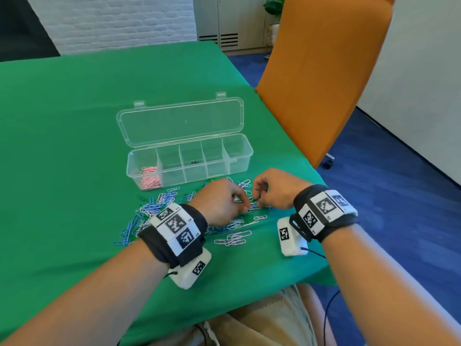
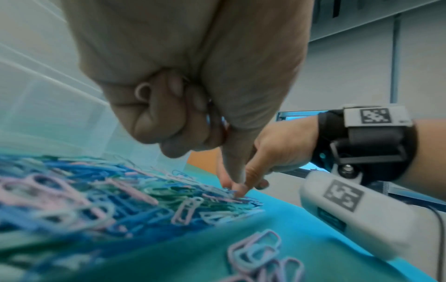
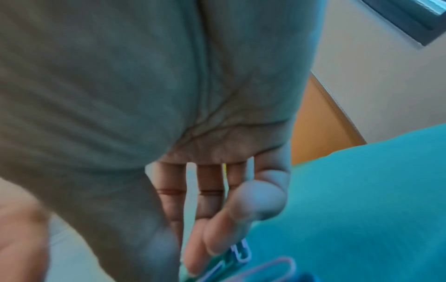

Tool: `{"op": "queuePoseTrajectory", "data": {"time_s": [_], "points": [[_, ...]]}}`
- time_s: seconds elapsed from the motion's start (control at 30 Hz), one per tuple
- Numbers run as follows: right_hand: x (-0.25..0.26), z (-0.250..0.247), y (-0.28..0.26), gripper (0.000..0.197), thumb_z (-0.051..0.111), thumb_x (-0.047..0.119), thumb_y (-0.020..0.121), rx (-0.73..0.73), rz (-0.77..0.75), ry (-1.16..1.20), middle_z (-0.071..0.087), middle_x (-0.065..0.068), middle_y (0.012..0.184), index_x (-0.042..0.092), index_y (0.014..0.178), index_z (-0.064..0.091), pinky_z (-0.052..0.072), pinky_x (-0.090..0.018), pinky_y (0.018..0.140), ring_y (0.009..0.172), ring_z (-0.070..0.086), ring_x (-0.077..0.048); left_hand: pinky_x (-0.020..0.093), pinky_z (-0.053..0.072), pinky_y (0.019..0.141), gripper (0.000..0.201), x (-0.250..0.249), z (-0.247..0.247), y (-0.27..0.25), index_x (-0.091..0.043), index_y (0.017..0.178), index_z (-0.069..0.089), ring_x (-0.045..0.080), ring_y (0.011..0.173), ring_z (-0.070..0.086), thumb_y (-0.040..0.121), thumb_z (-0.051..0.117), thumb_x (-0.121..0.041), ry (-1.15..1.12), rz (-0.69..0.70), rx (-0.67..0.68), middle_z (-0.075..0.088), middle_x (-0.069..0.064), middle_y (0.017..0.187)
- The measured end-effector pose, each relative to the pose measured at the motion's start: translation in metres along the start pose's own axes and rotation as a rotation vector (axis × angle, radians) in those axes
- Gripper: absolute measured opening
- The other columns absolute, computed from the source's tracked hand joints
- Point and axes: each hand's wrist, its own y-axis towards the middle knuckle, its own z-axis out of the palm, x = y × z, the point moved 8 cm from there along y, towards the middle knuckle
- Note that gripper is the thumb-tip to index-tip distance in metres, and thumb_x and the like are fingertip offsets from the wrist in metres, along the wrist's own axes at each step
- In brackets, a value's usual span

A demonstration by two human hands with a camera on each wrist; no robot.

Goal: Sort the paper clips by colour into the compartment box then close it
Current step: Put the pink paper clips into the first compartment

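My left hand [image 1: 219,203] is curling its grip round a few pink clips, forefinger probing the paper clips [image 1: 154,211] heaped on the table [image 1: 74,121] before the clear compartment box [image 1: 189,158]. My right hand [image 1: 273,188] is reaching in, grip uncertain. They're light, slick wire loops that tangle, best pinched singly at one end.

In the head view the left hand [image 1: 219,201] and right hand [image 1: 273,189] cover part of the clips [image 1: 149,211], hiding their own fingertips. In the left wrist view a pale clip loop [image 2: 142,93] shows in the curled fingers; the rest of it is hidden. The near clips there are blurred. The right wrist view is blurred; whether its fingers [image 3: 217,238] grip a clip cannot be told.
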Motion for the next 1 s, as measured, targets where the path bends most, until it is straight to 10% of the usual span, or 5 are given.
{"op": "queuePoseTrajectory", "data": {"time_s": [0.23, 0.43, 1.0], "points": [[0.008, 0.006, -0.012, 0.014, 0.081, 0.01, 0.075, 0.119, -0.006, -0.052, 0.062, 0.012, 0.058, 0.02, 0.073, 0.072, 0.044, -0.022, 0.061, 0.056, 0.053, -0.003, 0.03, 0.05, 0.083, 0.017, 0.002, 0.005, -0.002, -0.035, 0.102, 0.075, 0.017, 0.095, 0.061, 0.086, 0.073, -0.029, 0.203, -0.001, 0.007, 0.068, -0.007, 0.111], [0.007, 0.007, -0.013, 0.009, 0.082, 0.015, 0.075, 0.101, 0.034, -0.13, 0.062, 0.01, 0.06, 0.016, 0.075, 0.074, 0.043, -0.022, 0.06, 0.059, 0.054, -0.006, 0.027, 0.039, 0.071, 0.02, 0.012, 0.002, -0.006, -0.033, 0.103, 0.072, 0.011, 0.072, 0.045, 0.084, 0.076, -0.036, 0.135, -0.008, 0.032, 0.041, -0.017, 0.073], [0.02, 0.0, -0.011, 0.011, 0.07, 0.018, 0.081, 0.022, -0.082, -0.042, 0.071, 0.003, 0.074, 0.02, 0.07, 0.069, 0.053, -0.03, 0.073, 0.067, 0.06, -0.01, 0.028, 0.036, 0.068, 0.039, 0.001, 0.018, -0.015, -0.038, 0.112, 0.067, 0.014, 0.071, 0.045, 0.076, 0.08, -0.044, 0.243, 0.111, 0.108, 0.038, -0.017, 0.066]]}}
